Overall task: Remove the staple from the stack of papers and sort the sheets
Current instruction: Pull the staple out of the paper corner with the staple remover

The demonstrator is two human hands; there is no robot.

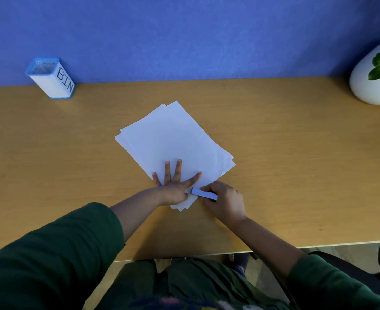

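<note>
A stack of white paper sheets (173, 139) lies slanted on the wooden desk (285, 153), its sheets slightly fanned. My left hand (173, 185) presses flat on the stack's near corner, fingers spread. My right hand (226, 201) grips a small pale staple remover (203, 193), whose tip rests at the near corner of the stack, right by my left thumb. The staple itself is hidden under the tool and my hands.
A white and blue container marked BIN (51, 78) stands at the back left against the blue partition. A white pot with a green plant (377, 72) sits at the back right. The desk's front edge runs just behind my forearms.
</note>
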